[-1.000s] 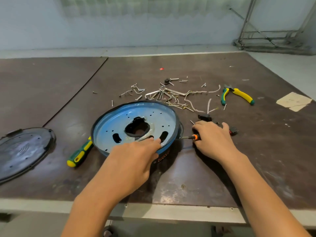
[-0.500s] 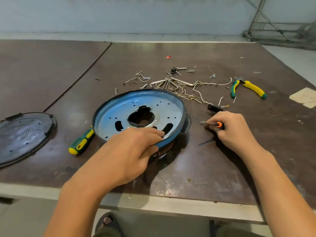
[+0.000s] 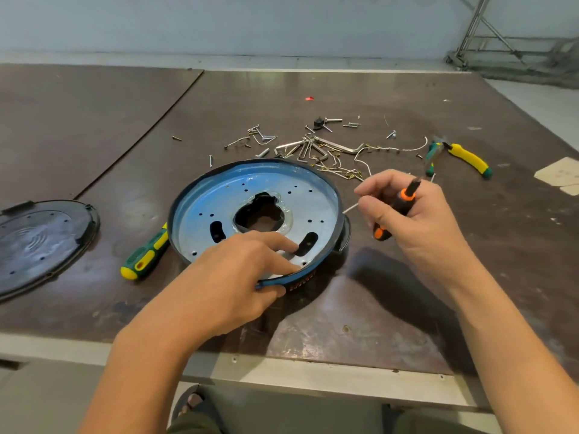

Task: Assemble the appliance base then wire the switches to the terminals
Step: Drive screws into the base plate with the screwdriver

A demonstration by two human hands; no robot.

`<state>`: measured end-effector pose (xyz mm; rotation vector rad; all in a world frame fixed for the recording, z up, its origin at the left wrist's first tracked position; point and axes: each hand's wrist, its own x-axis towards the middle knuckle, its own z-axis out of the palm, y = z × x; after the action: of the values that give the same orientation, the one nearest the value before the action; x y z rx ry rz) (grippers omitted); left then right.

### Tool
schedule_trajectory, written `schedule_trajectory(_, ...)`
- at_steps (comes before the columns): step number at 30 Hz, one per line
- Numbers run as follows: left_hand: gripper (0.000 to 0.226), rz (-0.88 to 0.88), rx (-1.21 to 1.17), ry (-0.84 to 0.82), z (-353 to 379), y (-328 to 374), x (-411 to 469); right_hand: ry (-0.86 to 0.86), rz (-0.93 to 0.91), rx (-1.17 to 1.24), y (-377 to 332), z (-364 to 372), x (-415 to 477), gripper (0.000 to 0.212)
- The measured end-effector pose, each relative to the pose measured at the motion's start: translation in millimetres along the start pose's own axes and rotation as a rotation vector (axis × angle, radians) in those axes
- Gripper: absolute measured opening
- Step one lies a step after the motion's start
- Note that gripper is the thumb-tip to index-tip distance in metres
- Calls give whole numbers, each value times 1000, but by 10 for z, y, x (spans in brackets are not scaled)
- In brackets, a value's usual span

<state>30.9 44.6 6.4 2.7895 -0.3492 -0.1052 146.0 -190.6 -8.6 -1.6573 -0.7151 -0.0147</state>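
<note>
The round appliance base (image 3: 219, 198), blue metal inside a black rim with a ragged centre hole, lies in the middle of the table. My left hand (image 3: 232, 277) grips its near rim, thumb under the edge and fingers lying on the blue plate by a slot. To the right of the base my right hand (image 3: 413, 214) is raised off the table. It holds a small black-and-orange screwdriver (image 3: 398, 205), whose thin shaft points left toward the base's right rim. The black switch parts seen earlier are hidden behind this hand.
A pile of screws, hex keys and wire pieces (image 3: 316, 151) lies behind the base. Yellow-green pliers (image 3: 454, 155) sit at the right, a green-yellow screwdriver (image 3: 147, 252) left of the base, a black round cover (image 3: 40, 242) at the far left. The table's front edge (image 3: 313, 374) is near.
My right hand has lifted the small screwdriver off the table and turned it upright, closer to the base. My left hand stays on the base's near rim.
</note>
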Motion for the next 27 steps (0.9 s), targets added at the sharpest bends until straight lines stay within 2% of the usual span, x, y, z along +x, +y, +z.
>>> schedule_trajectory(2, 41, 2, -5, 15, 3, 9, 10, -107, 21, 60, -97, 110, 3, 9)
schedule_trajectory(8, 29, 33, 26, 86, 18, 46, 9, -235, 109, -130, -137, 315, 12, 7)
schedule_trajectory(14, 23, 48, 27, 126, 34, 37, -10, -315, -5, -442, -190, 424, 46, 9)
schedule_trajectory(20, 24, 54, 33, 156, 65, 16, -3, -252, -38, -580, -197, 504, 57, 9)
schedule_trajectory(24, 25, 39, 43, 163, 80, 22, 8, -174, -40, -569, -202, 512, 24, 21)
schedule_trajectory(27, 24, 37, 45, 167, 82, 12, 11, -160, -18, -576, -188, 510, 24, 18)
